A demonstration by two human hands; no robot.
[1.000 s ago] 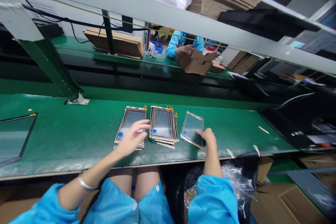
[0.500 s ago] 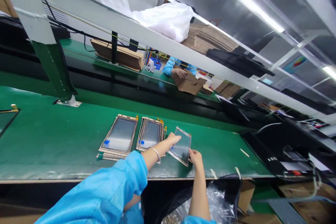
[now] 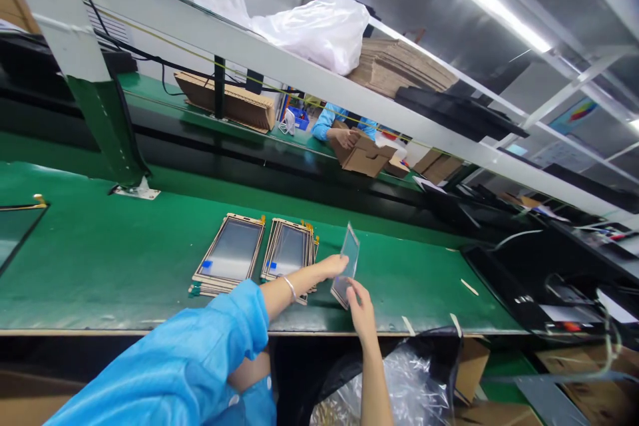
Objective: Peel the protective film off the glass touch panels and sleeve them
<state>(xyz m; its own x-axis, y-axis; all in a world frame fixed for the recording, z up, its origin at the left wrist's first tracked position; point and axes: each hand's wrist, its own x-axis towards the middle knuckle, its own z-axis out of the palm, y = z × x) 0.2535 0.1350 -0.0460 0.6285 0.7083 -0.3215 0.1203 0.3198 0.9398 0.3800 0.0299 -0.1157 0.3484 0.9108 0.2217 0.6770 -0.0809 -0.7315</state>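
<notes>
A single glass screen panel (image 3: 348, 261) stands tilted up on edge above the green belt (image 3: 110, 266). My right hand (image 3: 360, 305) grips its lower corner, and my left hand (image 3: 333, 267) holds its left edge with the fingers closed on it. Two stacks of similar framed panels lie flat to the left: a near stack (image 3: 290, 255) right beside my left forearm and a farther stack (image 3: 228, 261). A bracelet sits on my left wrist.
Another large panel (image 3: 17, 229) lies at the belt's far left. A green post (image 3: 107, 133) stands behind. Across the line a person in blue handles a cardboard box (image 3: 363, 154). A black tray (image 3: 519, 283) sits at right, a plastic bag (image 3: 424, 379) below the edge.
My left hand crossed from the left stack over to the single panel. Both hands lifted that panel from flat on the belt up onto its edge.
</notes>
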